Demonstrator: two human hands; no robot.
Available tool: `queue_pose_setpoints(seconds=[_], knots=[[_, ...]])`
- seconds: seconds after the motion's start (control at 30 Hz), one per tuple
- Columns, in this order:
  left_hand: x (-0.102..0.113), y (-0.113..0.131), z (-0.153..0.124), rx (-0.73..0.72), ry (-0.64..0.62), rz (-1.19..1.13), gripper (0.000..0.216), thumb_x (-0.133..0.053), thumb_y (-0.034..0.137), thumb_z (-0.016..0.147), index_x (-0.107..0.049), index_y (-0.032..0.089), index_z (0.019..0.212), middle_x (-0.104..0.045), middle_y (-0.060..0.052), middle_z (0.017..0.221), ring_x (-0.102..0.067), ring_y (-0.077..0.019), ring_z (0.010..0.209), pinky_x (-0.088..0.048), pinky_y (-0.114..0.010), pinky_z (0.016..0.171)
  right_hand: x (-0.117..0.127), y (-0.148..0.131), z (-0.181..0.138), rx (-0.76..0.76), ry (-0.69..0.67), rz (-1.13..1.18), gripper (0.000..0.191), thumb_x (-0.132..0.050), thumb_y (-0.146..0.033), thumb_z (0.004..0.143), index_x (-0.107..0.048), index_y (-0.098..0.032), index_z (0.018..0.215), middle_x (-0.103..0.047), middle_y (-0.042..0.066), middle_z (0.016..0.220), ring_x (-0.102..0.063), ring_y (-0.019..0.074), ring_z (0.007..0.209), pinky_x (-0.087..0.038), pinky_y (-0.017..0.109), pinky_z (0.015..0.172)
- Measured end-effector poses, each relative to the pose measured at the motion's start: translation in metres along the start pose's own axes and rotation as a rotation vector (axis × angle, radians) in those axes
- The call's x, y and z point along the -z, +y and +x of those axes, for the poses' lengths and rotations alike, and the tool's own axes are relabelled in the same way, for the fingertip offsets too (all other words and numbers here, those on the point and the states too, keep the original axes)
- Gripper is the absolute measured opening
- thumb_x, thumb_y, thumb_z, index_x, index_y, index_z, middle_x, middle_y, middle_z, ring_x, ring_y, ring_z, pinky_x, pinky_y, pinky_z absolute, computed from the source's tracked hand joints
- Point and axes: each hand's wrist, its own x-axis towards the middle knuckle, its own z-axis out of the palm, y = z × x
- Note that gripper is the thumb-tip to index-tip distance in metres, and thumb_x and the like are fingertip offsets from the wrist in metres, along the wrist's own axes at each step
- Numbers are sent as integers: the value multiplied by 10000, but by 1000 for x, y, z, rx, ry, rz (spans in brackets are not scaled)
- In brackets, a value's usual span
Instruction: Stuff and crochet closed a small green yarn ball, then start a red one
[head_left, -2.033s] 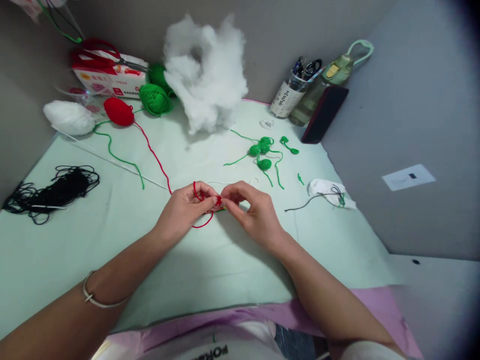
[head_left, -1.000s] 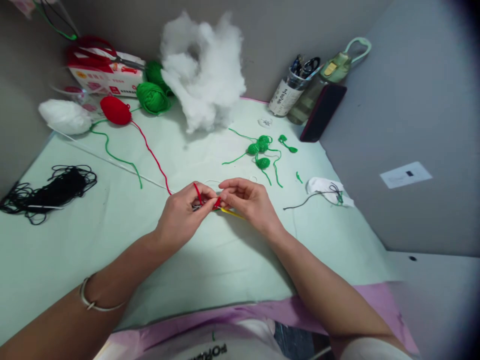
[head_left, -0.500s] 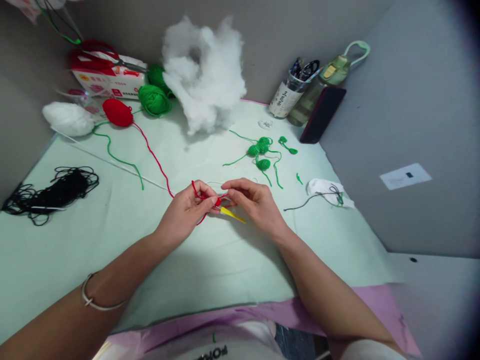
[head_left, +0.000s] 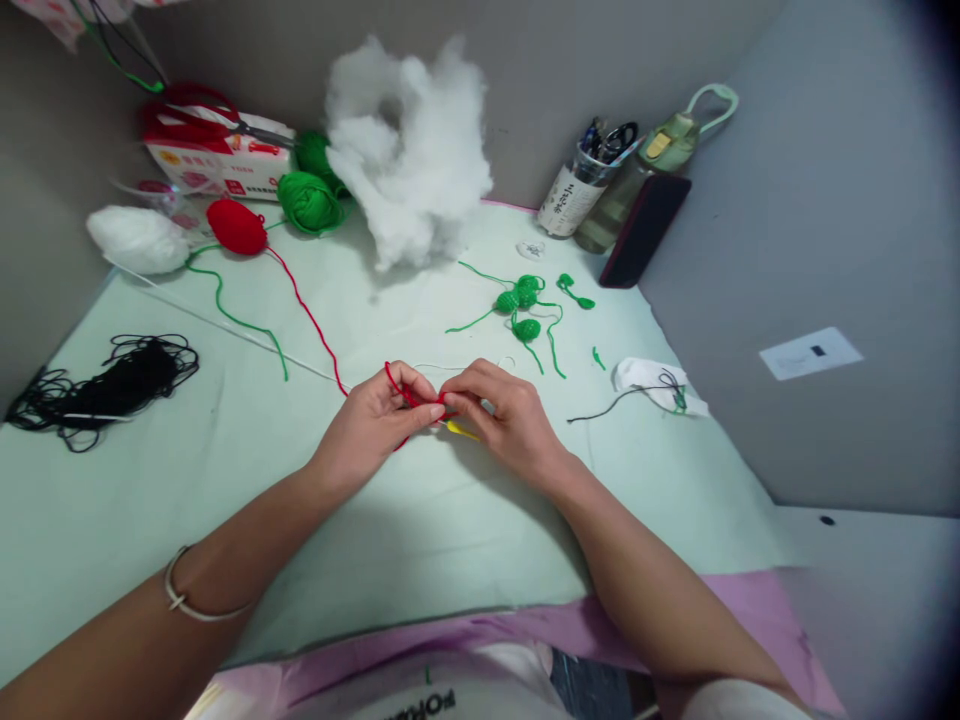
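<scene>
At the middle of the table my left hand (head_left: 371,412) is closed in a pinch on a small red crochet piece (head_left: 442,399), with red yarn looped over its index finger. My right hand (head_left: 510,408) pinches the same piece from the other side, fingertips close to my left thumb. Below the right fingers a crochet hook (head_left: 463,431) with a yellow handle shows in part; its tip is hidden, and I cannot tell which fingers support it. A red strand (head_left: 306,308) runs from my left hand back to a red yarn ball (head_left: 237,227).
Green crocheted pieces (head_left: 527,329) with loose tails lie beyond my right hand. White stuffing (head_left: 409,150) stands at the back, beside green yarn balls (head_left: 310,202). Black yarn (head_left: 112,385) lies left. A phone (head_left: 646,232) leans on a bottle (head_left: 607,205) at back right.
My right hand's fingers have closed in on the red piece and now meet the left fingertips. The yellow handle is more covered by the right hand.
</scene>
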Motion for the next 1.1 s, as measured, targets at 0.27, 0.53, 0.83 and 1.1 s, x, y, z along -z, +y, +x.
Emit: queue_pose_setpoints(seconds=[0.27, 0.53, 0.83, 1.1], knots=[[5, 5, 1, -44, -37, 218, 91, -713, 290, 812, -733, 201, 808, -623, -9, 866, -603, -143, 764, -429, -273, 647, 2, -7, 5, -238, 134, 354, 122, -694, -205, 861, -722, -195, 744, -665, -5, 767, -587, 115, 672, -459, 265, 641], [7, 2, 1, 74, -104, 63, 175, -707, 373, 865, -793, 221, 851, -710, -24, 928, -649, -187, 907, -509, -327, 907, -10, -13, 0, -97, 209, 232, 128, -691, -210, 884, -700, -203, 757, -647, -4, 746, -591, 118, 668, -485, 258, 621], [12, -1, 6, 129, -102, -220, 249, -814, 366, 826, -707, 170, 716, -654, 14, 771, -629, -117, 827, -516, -227, 848, -14, -6, -5, 395, 206, -322, 169, -564, -160, 987, -699, -202, 895, -693, 50, 834, -603, 153, 755, -479, 277, 641], [4, 6, 2, 85, 39, 4, 177, -793, 304, 797, -687, 170, 750, -663, 13, 757, -573, -102, 696, -461, -241, 710, -8, -5, -3, 384, 146, -404, 180, -513, -158, 996, -672, -194, 919, -688, 70, 872, -579, 178, 772, -485, 318, 688]])
